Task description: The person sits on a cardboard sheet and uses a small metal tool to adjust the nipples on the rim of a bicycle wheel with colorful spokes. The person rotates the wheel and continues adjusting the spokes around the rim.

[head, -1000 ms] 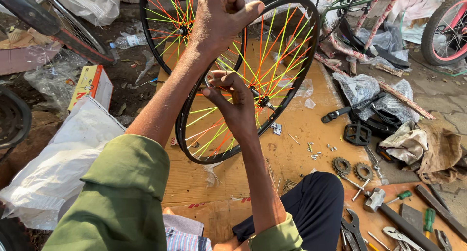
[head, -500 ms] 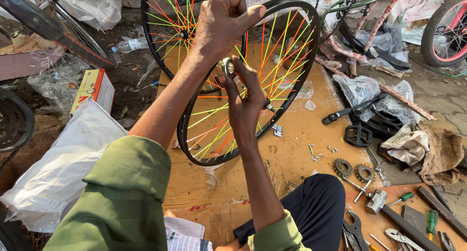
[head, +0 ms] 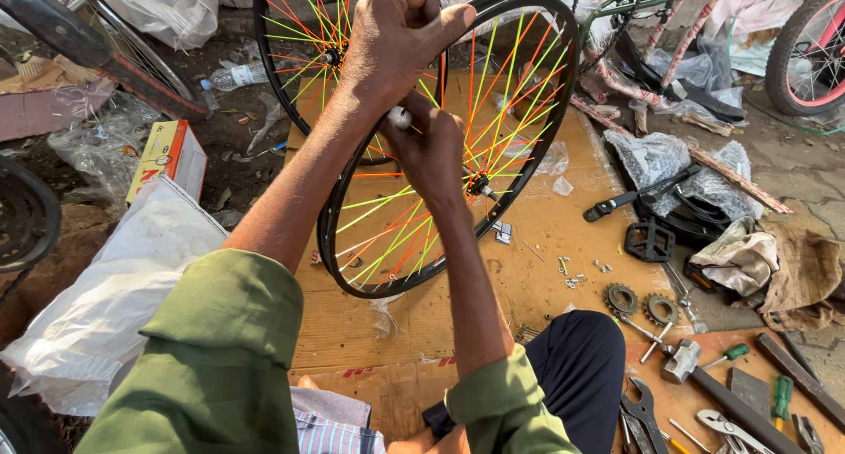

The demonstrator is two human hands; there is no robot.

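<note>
Both forearms are raised from green sleeves and stretched forward over a cardboard sheet [head: 546, 269], the left arm crossing diagonally from the lower left, the right rising nearly straight from the knee. The right hand [head: 431, 150] is held with its back to the camera, fingers curled closed among the coloured spokes of a black wheel [head: 528, 155]; a small silver tool [head: 399, 117] is seen at its upper edge, but whether it is pinched by this hand cannot be told. Just above it, the left hand [head: 400, 36] is clenched in a fist with the thumb laid out to the right, closed at the top of the rim; what is gripped inside cannot be seen. The wheel stands upright, leaning slightly, directly under and behind both hands.

Beyond the grip, a second wheel [head: 290, 49] stands close behind the first. To the right of the hands, well apart, lie two sprockets [head: 640, 304], a black pedal [head: 649, 241] and a hammer [head: 682, 359]. To the left sits a yellow-red box [head: 167, 155].
</note>
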